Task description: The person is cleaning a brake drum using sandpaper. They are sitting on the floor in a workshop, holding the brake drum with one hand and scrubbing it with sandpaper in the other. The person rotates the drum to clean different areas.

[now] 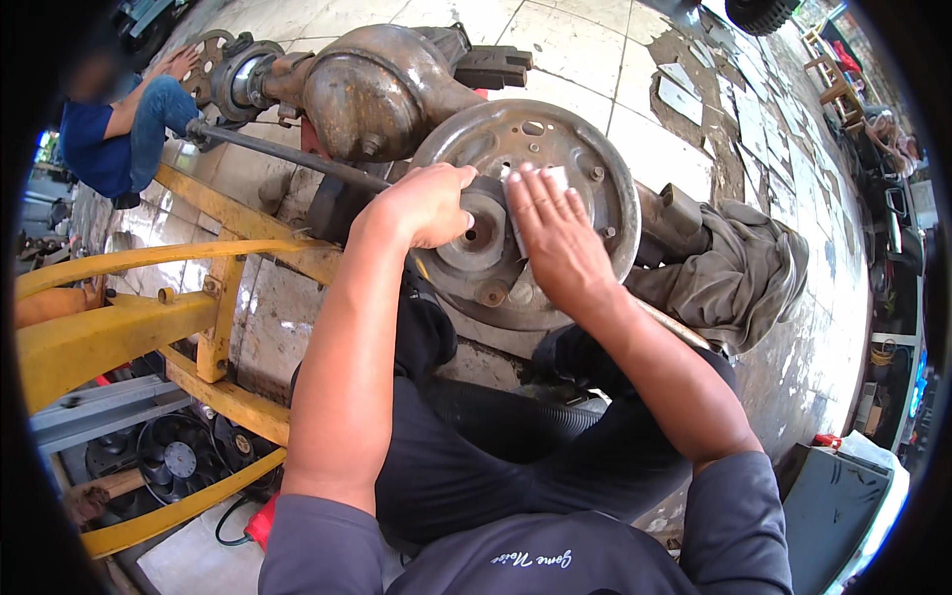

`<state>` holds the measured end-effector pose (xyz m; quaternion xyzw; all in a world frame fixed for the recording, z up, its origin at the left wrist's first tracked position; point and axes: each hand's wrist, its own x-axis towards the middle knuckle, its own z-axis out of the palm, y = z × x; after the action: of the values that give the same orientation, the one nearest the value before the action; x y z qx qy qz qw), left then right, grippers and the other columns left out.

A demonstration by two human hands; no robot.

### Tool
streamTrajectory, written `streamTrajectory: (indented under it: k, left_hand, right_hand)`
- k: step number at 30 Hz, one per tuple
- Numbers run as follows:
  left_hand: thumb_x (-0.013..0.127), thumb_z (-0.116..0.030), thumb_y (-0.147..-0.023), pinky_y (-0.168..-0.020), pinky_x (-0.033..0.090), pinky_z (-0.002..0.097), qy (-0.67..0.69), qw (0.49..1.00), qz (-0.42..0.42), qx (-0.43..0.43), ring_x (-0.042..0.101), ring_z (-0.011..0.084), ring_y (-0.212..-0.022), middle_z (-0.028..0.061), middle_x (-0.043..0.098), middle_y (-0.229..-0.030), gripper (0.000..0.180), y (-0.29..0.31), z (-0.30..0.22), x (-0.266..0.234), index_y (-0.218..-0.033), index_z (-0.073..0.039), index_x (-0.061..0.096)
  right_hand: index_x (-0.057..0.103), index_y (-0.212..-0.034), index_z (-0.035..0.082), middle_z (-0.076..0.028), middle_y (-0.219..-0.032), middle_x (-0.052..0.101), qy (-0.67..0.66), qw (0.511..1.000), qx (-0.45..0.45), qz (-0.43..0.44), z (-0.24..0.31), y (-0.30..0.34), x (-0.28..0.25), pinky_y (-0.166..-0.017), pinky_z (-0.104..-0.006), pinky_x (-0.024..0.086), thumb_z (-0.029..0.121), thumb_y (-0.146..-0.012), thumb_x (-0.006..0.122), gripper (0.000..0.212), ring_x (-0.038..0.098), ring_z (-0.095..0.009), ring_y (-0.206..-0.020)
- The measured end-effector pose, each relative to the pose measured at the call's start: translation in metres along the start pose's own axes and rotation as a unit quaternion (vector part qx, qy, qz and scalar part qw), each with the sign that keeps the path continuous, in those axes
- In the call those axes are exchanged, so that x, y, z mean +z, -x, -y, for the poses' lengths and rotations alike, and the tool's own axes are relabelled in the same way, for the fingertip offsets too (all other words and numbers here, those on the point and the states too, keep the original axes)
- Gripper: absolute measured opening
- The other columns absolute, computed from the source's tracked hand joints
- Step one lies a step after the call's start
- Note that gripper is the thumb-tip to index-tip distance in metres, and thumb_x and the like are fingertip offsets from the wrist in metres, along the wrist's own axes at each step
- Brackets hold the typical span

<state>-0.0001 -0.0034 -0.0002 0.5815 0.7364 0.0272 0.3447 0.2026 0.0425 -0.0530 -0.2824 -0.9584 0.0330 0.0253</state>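
Note:
In front of me lies a rusty round brake backing plate [617, 169] with bolts and holes, at the end of a vehicle axle. A smooth metal hub ring [466, 250] with a dark central hole sits on it. My left hand [428, 206] curls at the hub's upper left edge, thumb and forefinger apart around its rim. My right hand [562, 238] lies flat on the plate beside the hub, fingers stretched and close together. A small whitish piece [559, 178] shows from beneath its fingers; what it is I cannot tell.
Behind the plate rises the rusty axle housing [362, 89]. A long metal shaft [288, 154] runs to the far left, near a seated person [104, 134]. Yellow frame bars [109, 337] stand left. Brown cloth [739, 268] drapes the axle's right end. A grey box [833, 506] stands lower right.

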Motion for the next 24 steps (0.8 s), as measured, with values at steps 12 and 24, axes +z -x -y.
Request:
streamTrajectory:
  k: [12, 24]
  left_hand:
    - [0.069, -0.017, -0.089, -0.115, 0.035, 0.0373, -0.005, 1.0, 0.011, -0.009, 0.044, 0.0316, -0.137, 0.0209, 0.048, -0.145, 0.064, -0.003, -0.001, -0.001, -0.146, -0.002, 0.043]
    - [0.069, -0.018, -0.088, -0.115, 0.035, 0.0374, 0.023, 1.0, 0.0, -0.015, 0.045, 0.0318, -0.136, 0.0209, 0.048, -0.145, 0.065, 0.002, 0.0, -0.001, -0.146, -0.002, 0.044]
  right_hand:
    - [0.02, -0.155, 0.001, -0.019, -0.162, 0.022, 0.027, 0.998, 0.058, 0.008, -0.004, -0.003, 0.015, -0.12, -0.0527, 0.024, 0.007, -0.096, 0.04, 0.062, 0.023, -0.035, -0.15]
    - [0.021, -0.155, -0.001, -0.019, -0.162, 0.022, 0.046, 0.996, 0.081, 0.002, -0.018, -0.004, 0.012, -0.12, -0.0527, 0.023, 0.009, -0.098, 0.036, 0.059, 0.023, -0.035, -0.15]
